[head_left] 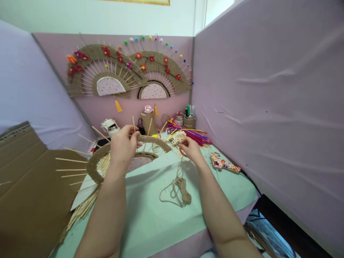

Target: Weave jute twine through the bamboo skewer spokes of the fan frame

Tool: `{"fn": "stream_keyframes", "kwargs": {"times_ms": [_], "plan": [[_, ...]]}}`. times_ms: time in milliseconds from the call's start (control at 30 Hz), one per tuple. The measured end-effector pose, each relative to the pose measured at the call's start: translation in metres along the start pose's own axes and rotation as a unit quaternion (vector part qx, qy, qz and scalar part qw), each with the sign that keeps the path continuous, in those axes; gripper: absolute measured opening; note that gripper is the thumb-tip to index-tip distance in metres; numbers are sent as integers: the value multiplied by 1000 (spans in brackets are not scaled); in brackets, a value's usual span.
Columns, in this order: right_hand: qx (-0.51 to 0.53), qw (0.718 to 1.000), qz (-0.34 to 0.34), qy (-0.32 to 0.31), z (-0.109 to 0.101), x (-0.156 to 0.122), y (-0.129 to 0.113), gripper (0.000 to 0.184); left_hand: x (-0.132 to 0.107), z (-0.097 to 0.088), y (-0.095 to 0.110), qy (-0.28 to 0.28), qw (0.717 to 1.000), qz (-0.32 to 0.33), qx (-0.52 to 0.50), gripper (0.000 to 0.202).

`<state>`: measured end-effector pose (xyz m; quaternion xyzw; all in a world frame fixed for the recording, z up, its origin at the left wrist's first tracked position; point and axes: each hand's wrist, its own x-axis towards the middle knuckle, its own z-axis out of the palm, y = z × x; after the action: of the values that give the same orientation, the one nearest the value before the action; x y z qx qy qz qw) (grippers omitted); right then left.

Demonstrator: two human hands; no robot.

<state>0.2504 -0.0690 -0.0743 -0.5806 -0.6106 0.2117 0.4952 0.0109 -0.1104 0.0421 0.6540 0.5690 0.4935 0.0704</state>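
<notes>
My left hand (124, 145) is closed at the top of a twine-wrapped arch (92, 167), with thin wooden sticks fanning out from its outer edge. One upright stick (133, 122) rises right by its fingertips. To the right, my right hand (190, 147) is pinched, and strands run up toward it from a looped hank of brown twine (183, 190) on the table; the exact grip is partly hidden. Behind the arch shows a pink dotted half-round piece (139, 163) with a wrapped rim. A pale tangled bundle (177, 138) lies just beyond my right fingertips.
Two decorated fans (92, 53) hang on the back panel. A flowered glue gun (224, 164) lies at right, its cord over the edge. Colourful pipe cleaners (192, 134), a twine spool (147, 122) and a pen holder (189, 121) stand behind. Cardboard (34, 193) and loose sticks (83, 209) are at left.
</notes>
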Motion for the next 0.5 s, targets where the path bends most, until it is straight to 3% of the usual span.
{"fn": "stream_keyframes", "kwargs": {"times_ms": [100,167,400,500], "plan": [[-36,989,15,-140,9,-7,-2,6,-1,2,0,1,1000,8,10,12],[-54,980,19,-191,13,-10,-3,4,-3,2,1,-4,1000,18,24,11],[-94,965,42,-243,15,-11,-1,18,-5,-2,7,-4,1000,18,3,12],[-70,972,38,-221,14,-12,-1,38,-8,-7,12,4,1000,22,-18,10]]}}
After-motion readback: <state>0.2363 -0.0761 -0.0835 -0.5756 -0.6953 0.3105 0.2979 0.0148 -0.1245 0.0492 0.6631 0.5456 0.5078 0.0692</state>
